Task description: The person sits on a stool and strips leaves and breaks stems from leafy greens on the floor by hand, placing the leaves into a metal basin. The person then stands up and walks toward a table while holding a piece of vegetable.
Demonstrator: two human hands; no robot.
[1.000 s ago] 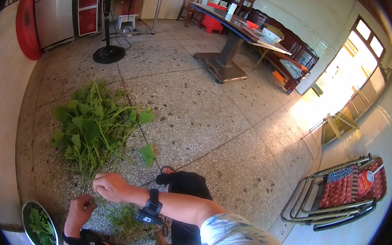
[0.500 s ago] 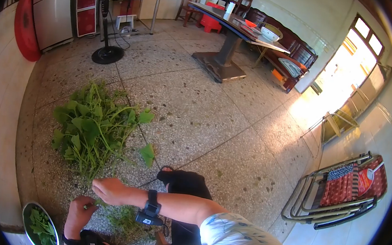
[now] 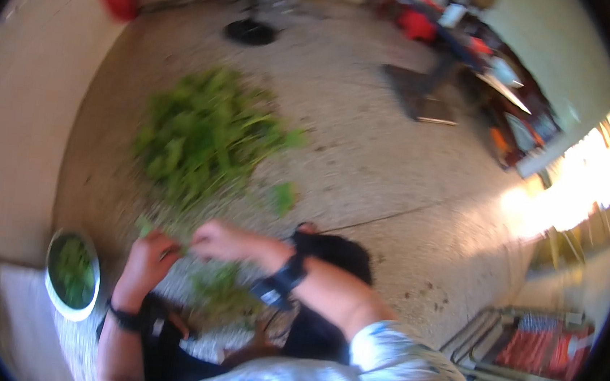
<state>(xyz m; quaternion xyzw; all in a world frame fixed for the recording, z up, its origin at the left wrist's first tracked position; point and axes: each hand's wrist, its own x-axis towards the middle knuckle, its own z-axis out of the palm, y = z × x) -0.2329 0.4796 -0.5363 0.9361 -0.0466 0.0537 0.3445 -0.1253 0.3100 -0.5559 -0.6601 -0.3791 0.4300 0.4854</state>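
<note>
My left hand (image 3: 151, 257) is closed on a leafy green stem (image 3: 146, 226), whose tip shows past the fingers. Close beside it, my right hand (image 3: 226, 242) is pinched at a green bit between the two hands; blur hides its exact shape. Beyond them a large heap of leafy greens (image 3: 208, 138) lies on the floor, with one loose leaf (image 3: 284, 198) at its right. Below my hands is a smaller heap of green trimmings (image 3: 224, 285). To the left stands a white-rimmed bowl (image 3: 96, 285) with green leaves inside.
A fan base (image 3: 250, 32) stands beyond the heap. Farther right is a table on a heavy pedestal (image 3: 429, 92). Folded chairs (image 3: 523, 351) lean by the right wall, below a bright doorway (image 3: 574, 178). A pale wall (image 3: 28, 115) runs along the left.
The view has swung down and left with blur, so the bowl shows whole. My hands remain close together, and the left one has turned more upright with a leaf tip now showing.
</note>
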